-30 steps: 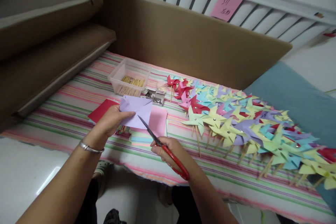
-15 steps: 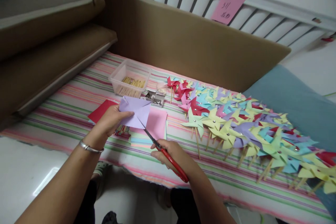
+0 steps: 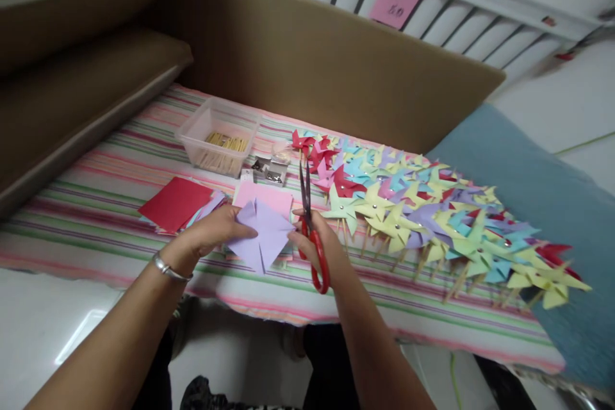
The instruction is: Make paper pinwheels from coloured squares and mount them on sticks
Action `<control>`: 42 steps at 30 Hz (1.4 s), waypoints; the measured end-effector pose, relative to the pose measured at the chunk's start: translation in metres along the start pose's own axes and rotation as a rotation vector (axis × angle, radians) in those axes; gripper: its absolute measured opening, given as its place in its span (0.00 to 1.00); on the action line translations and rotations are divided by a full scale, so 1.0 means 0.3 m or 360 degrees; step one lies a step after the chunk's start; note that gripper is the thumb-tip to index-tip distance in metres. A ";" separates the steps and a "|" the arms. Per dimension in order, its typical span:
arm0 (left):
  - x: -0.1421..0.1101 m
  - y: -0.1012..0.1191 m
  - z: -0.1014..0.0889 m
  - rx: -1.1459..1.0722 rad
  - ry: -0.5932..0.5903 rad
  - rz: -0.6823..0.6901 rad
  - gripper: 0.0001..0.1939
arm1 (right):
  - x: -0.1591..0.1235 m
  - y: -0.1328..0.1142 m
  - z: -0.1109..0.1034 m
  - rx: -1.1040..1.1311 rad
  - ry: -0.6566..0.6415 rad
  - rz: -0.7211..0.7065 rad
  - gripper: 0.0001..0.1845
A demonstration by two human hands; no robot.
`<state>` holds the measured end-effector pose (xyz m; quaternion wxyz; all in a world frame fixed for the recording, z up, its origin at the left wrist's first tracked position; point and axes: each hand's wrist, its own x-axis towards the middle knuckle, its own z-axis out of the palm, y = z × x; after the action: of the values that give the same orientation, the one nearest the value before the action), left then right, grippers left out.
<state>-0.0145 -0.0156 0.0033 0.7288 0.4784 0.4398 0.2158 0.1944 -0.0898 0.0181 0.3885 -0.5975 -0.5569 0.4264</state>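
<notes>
Pinched by its left edge, a square of purple paper (image 3: 266,230) is in my left hand (image 3: 218,229); slits run in from its corners. My right hand (image 3: 327,246) has red-handled scissors (image 3: 317,259) in it, blades pointing up and pressed together. The fingertips of that hand meet or nearly meet the paper's right corner. Beneath the purple square lies a stack with pink paper (image 3: 276,197) on top. To the left of it sits a pile topped by red paper (image 3: 175,204).
A clear plastic box (image 3: 218,134) of wooden sticks stands behind the paper, beside a small box of metal fasteners (image 3: 273,171). Finished paper pinwheels (image 3: 398,227) spread in rows over the right side of the striped cloth (image 3: 110,218). A brown board (image 3: 312,64) rises at the back.
The scissors have come out of the purple paper and swung upright in my right hand. The paper has turned to a diamond position, lower down. The camera view has shifted.
</notes>
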 end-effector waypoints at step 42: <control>-0.031 0.045 -0.088 -0.0558 0.0680 0.0348 0.17 | -0.044 -0.042 0.061 -0.0195 -0.0585 0.0369 0.12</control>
<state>-0.0403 -0.0030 0.0152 0.6637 0.3335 0.4851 0.4614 0.1727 -0.1023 0.0249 0.1919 -0.5922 -0.5709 0.5354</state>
